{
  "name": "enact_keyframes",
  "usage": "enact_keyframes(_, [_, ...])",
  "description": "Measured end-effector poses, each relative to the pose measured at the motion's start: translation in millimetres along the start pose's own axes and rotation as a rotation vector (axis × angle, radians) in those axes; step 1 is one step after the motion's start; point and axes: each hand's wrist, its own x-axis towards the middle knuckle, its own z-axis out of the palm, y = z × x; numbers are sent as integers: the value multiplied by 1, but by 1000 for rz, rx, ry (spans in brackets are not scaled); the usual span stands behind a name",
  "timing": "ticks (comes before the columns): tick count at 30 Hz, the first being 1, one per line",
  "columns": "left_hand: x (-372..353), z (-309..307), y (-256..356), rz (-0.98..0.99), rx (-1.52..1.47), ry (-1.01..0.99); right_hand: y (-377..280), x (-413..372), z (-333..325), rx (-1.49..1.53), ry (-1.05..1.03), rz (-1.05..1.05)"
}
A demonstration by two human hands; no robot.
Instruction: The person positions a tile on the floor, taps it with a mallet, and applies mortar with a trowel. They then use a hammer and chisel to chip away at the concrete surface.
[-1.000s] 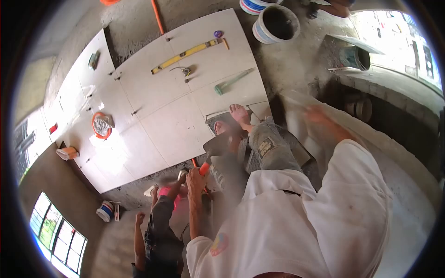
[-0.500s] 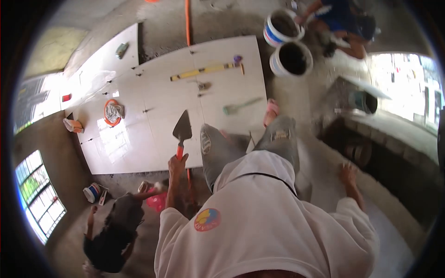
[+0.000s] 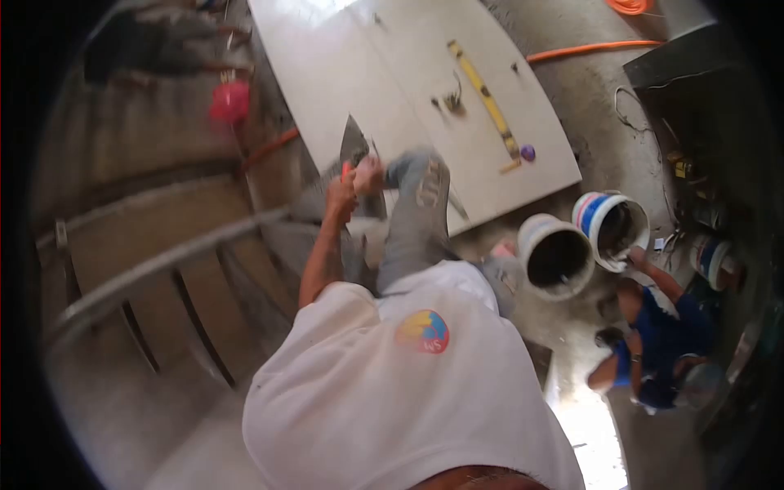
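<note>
My left hand is wrapped round the red-orange handle of a pointed trowel. The trowel's dark metal blade points away from me, over the near edge of the white tiles. A blurred bare patch, perhaps my foot, shows just beside the handle. My right hand is out of the picture. On the tiles beyond my knee lie a yellow spirit level and a small metal tool whose kind I cannot make out.
Two buckets stand off the tiles' right corner; a crouching co-worker reaches to the farther one. An orange hose runs along the floor. A stair-like railing is at left, with a pink bag beyond.
My view has swung round to the right, so the tiles and buckets appear turned. The trowel stays in my left hand. My right hand has gone out of view.
</note>
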Motion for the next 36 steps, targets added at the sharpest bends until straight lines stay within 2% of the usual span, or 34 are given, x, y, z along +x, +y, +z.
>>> enact_keyframes(1, [-33, 14, 5, -138, -58, 19, 25, 20, -29, -45, 11, -14])
enact_keyframes(2, [-53, 22, -13, -167, 47, 46, 42, 38, -53, -84, 23, -32])
enact_keyframes(5, [-114, 50, -67, -129, 81, 112, 71, 94, -113, -223, 27, -139])
enact_keyframes(7, [-176, 62, -46, -268, -7, 79, 63, 132, -136, -383, -8, -295])
enact_keyframes(8, [-194, 73, -43, -327, -55, 50, 56, 152, -144, -496, -35, -417])
enact_keyframes(10, [-208, 105, -83, -351, -47, -44, 37, 203, -153, -811, -74, -848])
enact_keyframes(12, [-220, 138, -118, -398, -67, -113, -44, 163, -137, -574, 10, -1048])
enact_keyframes(14, [-232, 177, -161, -564, -316, -151, -65, 184, -76, -21, -143, -896])
enact_keyframes(15, [-237, 195, -183, -643, -433, -159, -99, 160, -65, -13, -280, -834])
enact_keyframes(16, [-245, 214, -202, -633, -454, -69, -136, 138, -54, 15, -406, -777])
enact_keyframes(17, [-249, 235, -217, -598, -460, 19, -160, 139, -33, 31, -392, -796])
enact_keyframes(19, [-216, 259, -265, -640, -530, 37, -186, 157, 9, 71, -365, -795])
enact_keyframes(20, [-212, 271, -300, -752, -612, -19, -172, 199, 49, -27, -183, -908])
enact_keyframes(21, [-218, 281, -328, -877, -687, -69, -173, 201, 62, 51, -268, -818])
enact_keyframes(23, [-199, 290, -370, -909, -810, 26, -213, 200, 79, 209, -373, -637])
enact_keyframes(25, [-170, 287, -403, -877, -878, 114, -199, 245, 124, 0, -208, -971])
enact_keyframes(27, [-122, 265, -414, -927, -995, 315, -273, 221, 137, 153, -245, -727])
enact_keyframes(28, [-92, 263, -445, -913, -918, 311, -299, 218, 141, 150, -175, -761])
enact_keyframes(29, [-76, 261, -479, -919, -835, 314, -322, 221, 138, 50, -91, -938])
enact_keyframes(30, [-62, 251, -501, -927, -832, 303, -347, 229, 142, 65, -83, -982])
enact_keyframes(31, [-47, 239, -511, -918, -835, 296, -373, 237, 147, 79, -76, -1026])
enact_keyframes(32, [-33, 231, -514, -886, -817, 382, -408, 253, 159, 228, -116, -957])
enact_keyframes(33, [-21, 225, -520, -852, -797, 470, -440, 273, 169, 265, -80, -1081])
enact_keyframes(34, [-7, 217, -536, -899, -777, 515, -471, 291, 178, 301, -48, -1201])
enact_keyframes(36, [10, 199, -574, -896, -703, 477, -540, 325, 188, 154, -10, -1270])
